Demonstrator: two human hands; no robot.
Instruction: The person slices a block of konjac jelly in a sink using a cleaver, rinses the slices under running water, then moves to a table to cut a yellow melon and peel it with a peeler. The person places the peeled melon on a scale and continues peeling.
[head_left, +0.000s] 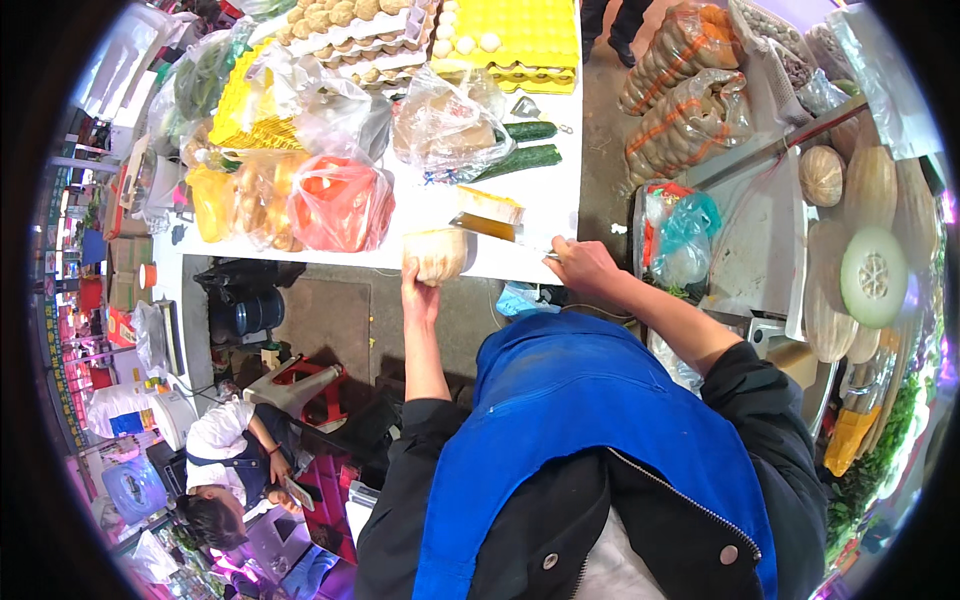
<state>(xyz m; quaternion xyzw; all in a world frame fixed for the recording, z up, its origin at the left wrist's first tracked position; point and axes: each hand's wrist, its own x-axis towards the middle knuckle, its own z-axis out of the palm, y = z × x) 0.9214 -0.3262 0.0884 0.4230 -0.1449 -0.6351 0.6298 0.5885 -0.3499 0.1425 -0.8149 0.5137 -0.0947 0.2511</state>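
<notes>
At the white table's front edge, my left hand (420, 292) holds a pale round vegetable (435, 256), its kind uncertain. My right hand (581, 262) is closed around a small handle at the table's right front corner; a bright blade seems to run left from it, blurred by glare. Between the hands, a yellowish box-like item with a dark front face (487, 214) lies on the table. Behind it are two cucumbers (525, 157) and a clear plastic bag with brown contents (450, 127). A red plastic bag (341, 202) stands left of the vegetable.
Egg trays (510, 37) stand at the table's back, with bagged vegetables at the left. Net sacks (686, 124) lie on the floor beyond the table's right side. Winter melons (829, 292) fill a stand at the right. A seated person (232, 465) holds a phone at lower left.
</notes>
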